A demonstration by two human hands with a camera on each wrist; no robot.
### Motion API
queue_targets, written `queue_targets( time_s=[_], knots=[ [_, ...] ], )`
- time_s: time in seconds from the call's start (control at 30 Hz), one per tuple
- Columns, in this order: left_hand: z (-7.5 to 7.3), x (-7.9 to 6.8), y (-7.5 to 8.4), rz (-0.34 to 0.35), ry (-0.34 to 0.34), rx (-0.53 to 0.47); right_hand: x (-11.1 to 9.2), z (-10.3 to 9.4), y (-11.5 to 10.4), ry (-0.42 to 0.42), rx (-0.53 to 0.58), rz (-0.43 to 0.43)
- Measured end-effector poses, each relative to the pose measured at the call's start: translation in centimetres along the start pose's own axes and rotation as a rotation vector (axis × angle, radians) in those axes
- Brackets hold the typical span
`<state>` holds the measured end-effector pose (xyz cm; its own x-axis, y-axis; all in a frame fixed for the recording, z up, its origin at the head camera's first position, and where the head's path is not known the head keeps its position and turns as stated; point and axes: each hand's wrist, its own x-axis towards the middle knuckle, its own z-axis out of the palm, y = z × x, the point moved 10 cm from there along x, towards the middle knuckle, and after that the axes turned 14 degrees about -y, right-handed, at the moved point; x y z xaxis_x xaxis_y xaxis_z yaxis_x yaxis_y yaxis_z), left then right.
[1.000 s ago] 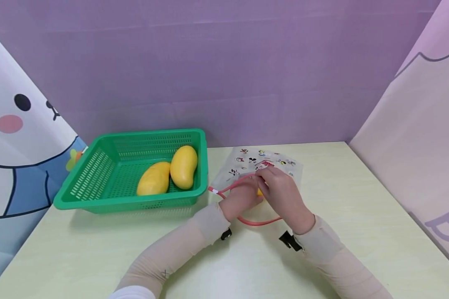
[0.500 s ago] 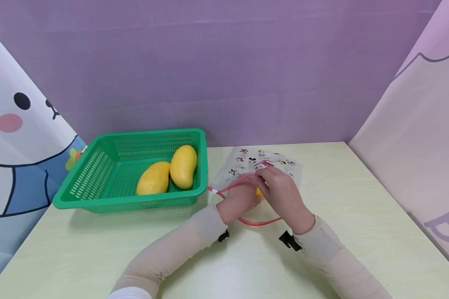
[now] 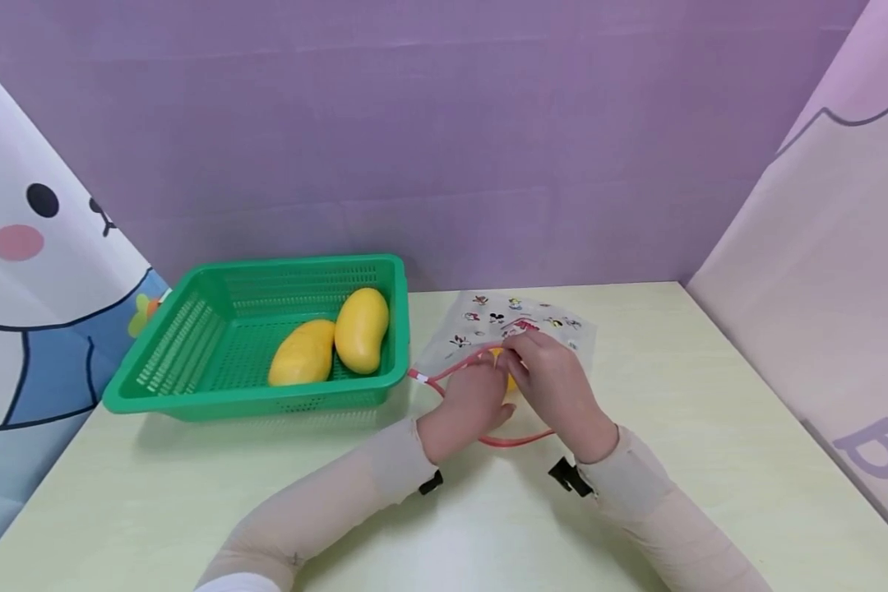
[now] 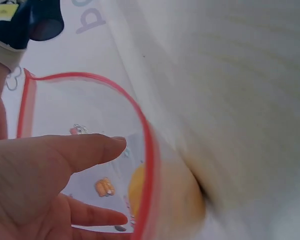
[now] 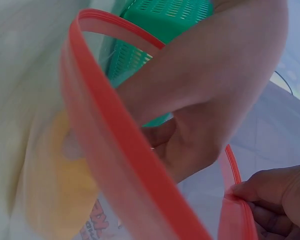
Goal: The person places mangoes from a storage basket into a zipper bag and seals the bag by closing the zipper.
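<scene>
A clear zip bag (image 3: 455,325) with cartoon prints and a red zip rim (image 5: 110,107) lies on the table, its mouth held apart. Inside it is a yellow mango (image 5: 65,185), mostly hidden by the hands in the head view. My left hand (image 3: 474,403) is at the bag's mouth, thumb and fingers extended; in the left wrist view it is apart from the mango (image 4: 177,200). Between thumb and fingers, my right hand (image 3: 558,390) pinches the upper edge of the red rim.
Left of the bag stands a green basket (image 3: 259,401) holding two mangoes, one lying (image 3: 303,353) beside the other (image 3: 363,329) at its right end. A purple cloth (image 3: 444,148) hangs behind the table (image 3: 710,411). Printed cloths flank both sides.
My left hand has drawn back from deeper in the bag, toward me and slightly left, so more of the mango inside shows. The right hand keeps its hold on the rim.
</scene>
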<state>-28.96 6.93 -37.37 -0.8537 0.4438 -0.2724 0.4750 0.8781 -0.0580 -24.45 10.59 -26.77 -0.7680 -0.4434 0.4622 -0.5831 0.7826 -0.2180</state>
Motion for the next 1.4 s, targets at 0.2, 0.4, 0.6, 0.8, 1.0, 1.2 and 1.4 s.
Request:
queue_targets(
  time_s=[0.2, 0.4, 0.6, 0.8, 1.0, 1.2, 1.4],
  knots=[
    [0.0, -0.9, -0.1, 0.007, -0.032, -0.026, -0.1, 0.2, 0.2, -0.016, -0.002, 0.015],
    [-0.5, -2.7, -0.3, 0.04, 0.001, -0.005, 0.0, 0.1, 0.1, -0.018, -0.009, 0.015],
    [-1.2, -4.6, -0.1, 0.1, 0.08, 0.032, 0.1, 0.0, -0.1, -0.007, -0.005, 0.004],
    [-1.7, -6.0, 0.1, 0.137, 0.129, 0.086, 0.2, -0.2, 0.0, -0.019, -0.005, 0.015],
    [-2.0, -7.4, 0.2, 0.188, 0.182, 0.088, 0.3, 0.2, 0.1, -0.051, -0.011, 0.034],
    [-2.6, -8.7, -0.8, 0.203, 0.181, 0.026, 0.4, 0.4, 0.2, -0.067, -0.018, 0.05],
    [-4.2, -10.1, -2.7, 0.194, 0.263, -0.033, 0.3, 0.2, 0.3, -0.045, -0.013, 0.036]
  ],
)
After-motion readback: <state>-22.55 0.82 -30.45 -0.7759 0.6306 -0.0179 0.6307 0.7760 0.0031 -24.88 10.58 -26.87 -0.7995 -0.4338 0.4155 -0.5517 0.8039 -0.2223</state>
